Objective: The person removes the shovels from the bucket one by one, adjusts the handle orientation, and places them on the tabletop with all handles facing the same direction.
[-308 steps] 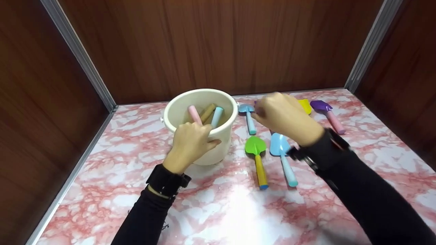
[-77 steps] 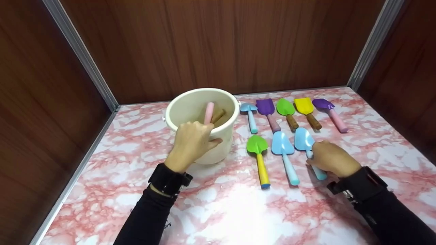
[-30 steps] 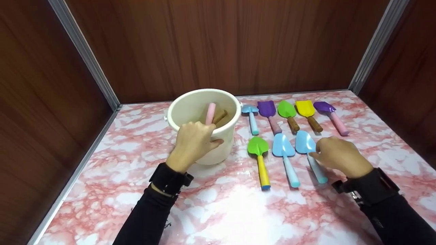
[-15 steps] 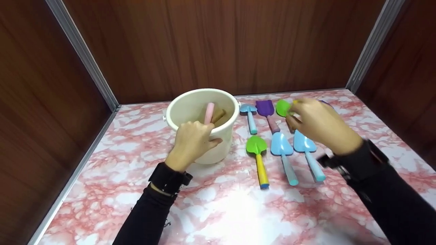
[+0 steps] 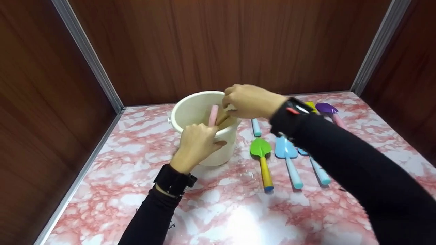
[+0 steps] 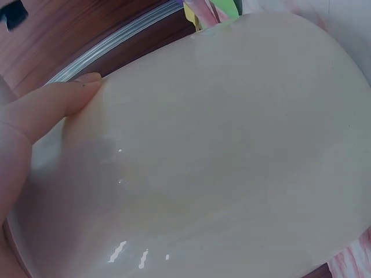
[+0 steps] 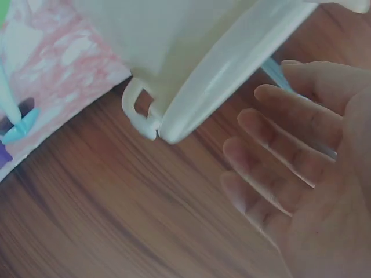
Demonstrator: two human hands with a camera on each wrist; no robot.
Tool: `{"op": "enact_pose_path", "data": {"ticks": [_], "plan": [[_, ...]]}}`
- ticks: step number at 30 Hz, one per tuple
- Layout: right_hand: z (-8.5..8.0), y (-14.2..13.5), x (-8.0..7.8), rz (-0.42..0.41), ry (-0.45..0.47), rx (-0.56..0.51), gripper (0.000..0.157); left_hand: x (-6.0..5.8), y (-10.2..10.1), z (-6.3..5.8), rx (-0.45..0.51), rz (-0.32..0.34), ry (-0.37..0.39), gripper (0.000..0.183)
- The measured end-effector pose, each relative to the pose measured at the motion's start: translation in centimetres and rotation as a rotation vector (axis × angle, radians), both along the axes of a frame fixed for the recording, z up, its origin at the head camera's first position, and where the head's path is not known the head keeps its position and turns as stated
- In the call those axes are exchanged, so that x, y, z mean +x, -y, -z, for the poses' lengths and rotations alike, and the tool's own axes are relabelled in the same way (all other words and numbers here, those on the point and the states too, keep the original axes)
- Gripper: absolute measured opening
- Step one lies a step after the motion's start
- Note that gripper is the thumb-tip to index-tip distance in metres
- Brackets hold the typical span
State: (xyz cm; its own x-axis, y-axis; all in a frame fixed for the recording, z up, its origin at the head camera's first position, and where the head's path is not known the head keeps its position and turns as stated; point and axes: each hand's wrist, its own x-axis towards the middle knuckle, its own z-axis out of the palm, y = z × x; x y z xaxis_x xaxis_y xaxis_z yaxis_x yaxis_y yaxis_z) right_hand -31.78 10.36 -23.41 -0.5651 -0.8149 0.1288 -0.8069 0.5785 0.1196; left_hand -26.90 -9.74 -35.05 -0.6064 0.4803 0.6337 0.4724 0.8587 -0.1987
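My left hand (image 5: 197, 141) grips the near rim of a cream bucket (image 5: 218, 154), thumb on the outer wall and the other fingers over the rim. The bucket's wall (image 6: 203, 145) fills most of the left wrist view. Inside stand a pink handle (image 5: 213, 115) and a brown wooden handle (image 5: 222, 118); their lower parts are hidden. Above the bucket's right rim is my right hand (image 5: 252, 100). The right wrist view shows its fingers (image 7: 293, 147) loosely bent and apart, holding nothing, beside the rim.
Right of the bucket lie a green trowel (image 5: 261, 147) with yellow handle, two light-blue trowels (image 5: 286, 149), a light-blue handle (image 5: 256, 127) and a purple trowel (image 5: 327, 108). My right arm covers part of the rows. Wooden panels (image 5: 218, 47) enclose the marbled table (image 5: 136, 163).
A light-blue handle once inside the bucket is gone from it, and another light-blue trowel lies on the table. My right hand released that trowel and moved left to the bucket. My left hand stayed.
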Motion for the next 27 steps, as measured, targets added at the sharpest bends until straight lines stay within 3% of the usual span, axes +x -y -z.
{"op": "enact_pose_path", "data": {"ticks": [5, 11, 17, 23, 25, 27], "plan": [[0.6, 3.2, -1.3, 0.113, 0.198, 0.128, 0.025, 0.0, -0.3, -0.1, 0.018, 0.022, 0.003, 0.047], [1.6, 4.6, -2.4, 0.246, 0.368, 0.295, 0.024, 0.0, -0.7, 0.0, 0.042, 0.048, -0.017, 0.042], [3.0, 4.2, -3.4, 0.248, 0.425, 0.290, 0.019, 0.0, -1.2, 0.0, 0.048, 0.053, -0.014, 0.043], [4.3, 4.7, -4.3, 0.167, 0.380, 0.280, 0.017, 0.0, -1.1, 0.0, 0.045, 0.052, -0.018, 0.043], [4.9, 5.1, -5.0, 0.176, 0.357, 0.292, 0.012, -0.1, -1.0, 0.0, 0.044, 0.049, -0.016, 0.043], [6.6, 5.3, -6.9, 0.167, 0.325, 0.289, 0.007, 0.0, -0.8, 0.1, 0.044, 0.047, -0.013, 0.043]]}}
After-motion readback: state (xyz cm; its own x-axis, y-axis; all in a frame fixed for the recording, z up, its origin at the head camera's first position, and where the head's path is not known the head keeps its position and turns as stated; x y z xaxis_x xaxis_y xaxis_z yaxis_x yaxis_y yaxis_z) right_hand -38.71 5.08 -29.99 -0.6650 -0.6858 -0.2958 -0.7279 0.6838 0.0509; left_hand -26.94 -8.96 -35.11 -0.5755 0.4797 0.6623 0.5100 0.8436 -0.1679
